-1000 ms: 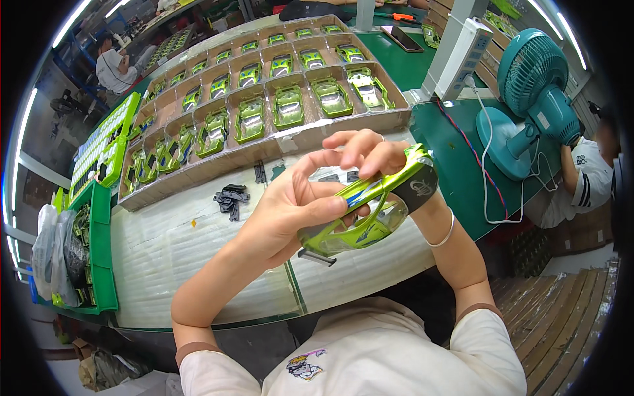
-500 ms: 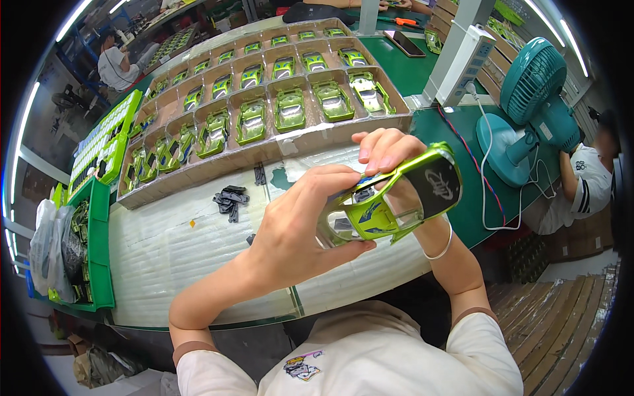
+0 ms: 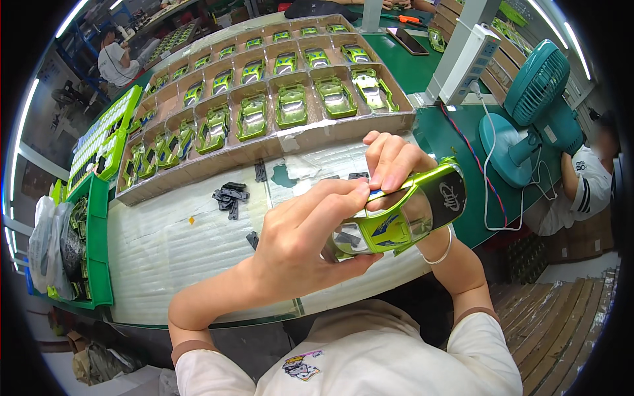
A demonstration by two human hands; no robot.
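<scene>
A shiny green toy car body shell (image 3: 391,229) with a dark end panel and see-through windows is held up in front of me, tilted on its side. My left hand (image 3: 300,231) grips its left end, thumb below and fingers on top. My right hand (image 3: 398,162) reaches up behind the shell, and its bent fingers press on the upper edge beside my left fingertips. Whatever small piece may lie under those fingertips is hidden. Small black plastic parts (image 3: 231,198) lie in a pile on the white padded tabletop (image 3: 172,247), with another black part (image 3: 260,171) nearby.
Beyond my hands stands a divided cardboard tray (image 3: 264,153) of similar shells. At left are a green crate (image 3: 100,251) with plastic bags (image 3: 49,244) and a bright green rack (image 3: 99,142). A teal fan (image 3: 538,82), power strip (image 3: 465,63) and phone (image 3: 407,41) stand right. Co-workers sit farther off.
Both hands and the shell have come slightly lower and nearer to me. The shell has tipped a little, and my right fingers have closed in toward my left fingertips.
</scene>
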